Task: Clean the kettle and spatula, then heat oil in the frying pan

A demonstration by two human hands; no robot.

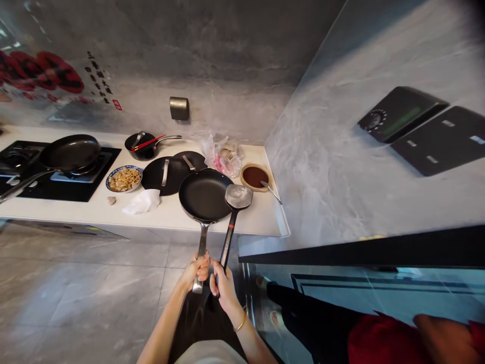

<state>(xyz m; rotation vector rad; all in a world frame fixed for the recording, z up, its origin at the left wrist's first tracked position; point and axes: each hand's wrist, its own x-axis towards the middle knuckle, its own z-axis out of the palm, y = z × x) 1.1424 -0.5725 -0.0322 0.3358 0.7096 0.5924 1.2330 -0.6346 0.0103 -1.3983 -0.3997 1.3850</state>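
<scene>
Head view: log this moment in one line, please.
Left hand: holds frying pan by handle | Right hand: holds cooking utensil by handle | Counter: bowl of dark liquid, two lids

A grey, marbled back wall point(235, 60) meets a paler side wall point(322, 151) in a corner. Red and black writing point(58, 72) marks the back wall at left, and a small metallic box point(179, 108) is mounted near its middle. Dark panels point(441, 141) sit on the side wall. The white bench point(261, 220) runs along the back; bluish light glazes the grey tiled floor point(109, 288).
</scene>
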